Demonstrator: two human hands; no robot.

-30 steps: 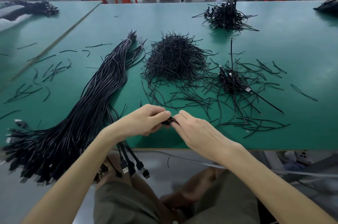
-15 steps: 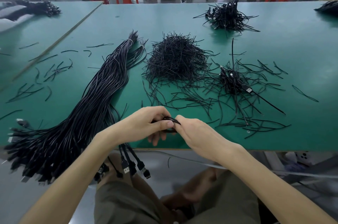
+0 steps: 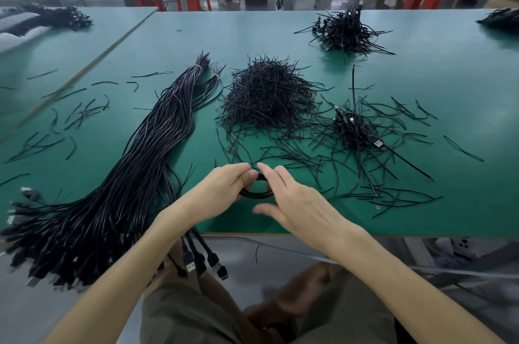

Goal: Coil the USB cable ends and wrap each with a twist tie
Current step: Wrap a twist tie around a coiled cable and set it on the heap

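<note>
The left hand (image 3: 224,186), gripping a cable coil (image 3: 257,195), and the flat-fingered right hand (image 3: 297,203) take up the near middle of the green table (image 3: 252,34). Just left of them, the long USB cable bundle (image 3: 126,175) blocks a diagonal band from the near-left edge to mid-table. Straight ahead, scattered twist ties (image 3: 303,155) litter the surface up to the twist tie pile (image 3: 266,99). Right of the pile sits a small heap of tied cables (image 3: 354,130), and a larger heap (image 3: 348,32) lies far right. Bare green runs across the far side behind bundle and pile, along the right end, and in a near-right strip by the edge. Loose ties (image 3: 70,119) dot the left.
</note>
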